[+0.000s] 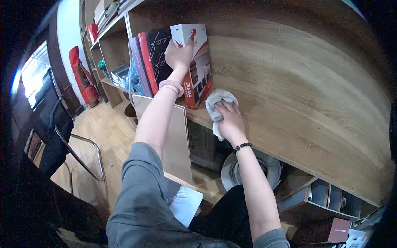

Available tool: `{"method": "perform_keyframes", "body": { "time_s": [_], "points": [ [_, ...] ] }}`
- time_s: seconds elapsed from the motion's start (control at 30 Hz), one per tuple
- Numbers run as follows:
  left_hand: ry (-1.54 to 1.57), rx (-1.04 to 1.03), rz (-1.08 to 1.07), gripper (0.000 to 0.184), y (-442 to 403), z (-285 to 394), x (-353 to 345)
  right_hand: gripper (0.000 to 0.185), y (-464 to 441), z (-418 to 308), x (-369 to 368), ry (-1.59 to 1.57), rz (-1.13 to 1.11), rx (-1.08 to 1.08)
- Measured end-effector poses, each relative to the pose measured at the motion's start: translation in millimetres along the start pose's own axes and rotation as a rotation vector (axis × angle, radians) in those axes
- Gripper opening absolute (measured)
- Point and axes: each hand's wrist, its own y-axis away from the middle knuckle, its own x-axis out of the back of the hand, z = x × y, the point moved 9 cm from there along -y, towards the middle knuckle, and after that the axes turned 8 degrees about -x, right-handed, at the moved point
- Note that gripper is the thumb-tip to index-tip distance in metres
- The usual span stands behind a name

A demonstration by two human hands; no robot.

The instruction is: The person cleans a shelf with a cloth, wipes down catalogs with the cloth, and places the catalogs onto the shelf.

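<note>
My left hand (180, 54) grips the upper part of a white and red box (202, 76) marked "JASTAR", which stands upright on the wooden shelf (297, 120). Some of its fingers are hidden behind the hand and the box. Left of the box, a black book (159, 51) with pale handwriting-like lines, a red-spined volume (148, 62) and a mauve one (139, 66) stand side by side. Beneath my right hand (231, 122), a crumpled white cloth (213, 101) is pressed on the shelf near its front edge, just right of the box's base.
Below the shelf are a round metal object (231, 173) and a low compartmented unit (326, 196). A pale board (175, 140) leans under the shelf's left end. A metal-framed chair (99, 161) and a red bag (84, 82) stand to the left.
</note>
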Motion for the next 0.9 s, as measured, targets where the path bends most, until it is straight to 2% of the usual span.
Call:
{"method": "perform_keyframes", "body": {
  "time_s": [0.1,0.27,0.4,0.5,0.53,0.63,0.77,0.9],
  "points": [
    [-0.086,-0.104,-0.057,0.048,-14.7,-15.1,-4.7,0.049,0.6,4.8,-1.6,-0.043,-0.005,-0.021],
    [-0.212,-0.148,-0.123,0.058,-28.9,-27.4,-0.1,0.052,-4.7,6.0,-0.6,-0.083,-0.010,-0.061],
    [-0.030,-0.314,-0.087,0.056,-25.3,-15.3,10.0,0.053,4.3,7.8,2.1,-0.085,-0.006,-0.078],
    [-0.278,-0.749,0.130,0.052,0.5,25.2,22.0,0.053,2.4,4.1,6.2,-0.074,0.016,-0.078],
    [-0.269,-0.752,0.136,0.052,-0.4,26.1,20.4,0.052,1.3,4.1,6.8,-0.069,0.015,-0.077],
    [-0.306,-0.844,-0.035,0.048,1.8,21.6,2.8,0.052,5.0,3.9,4.7,-0.064,0.004,-0.090],
    [-0.456,-0.796,-0.014,0.048,-3.8,6.2,-12.9,0.051,3.6,6.0,8.6,-0.035,0.029,-0.063],
    [-0.395,-0.850,-0.014,0.046,-2.3,1.9,-22.9,0.051,5.6,3.5,6.1,-0.067,0.044,-0.057]
  ]
}}
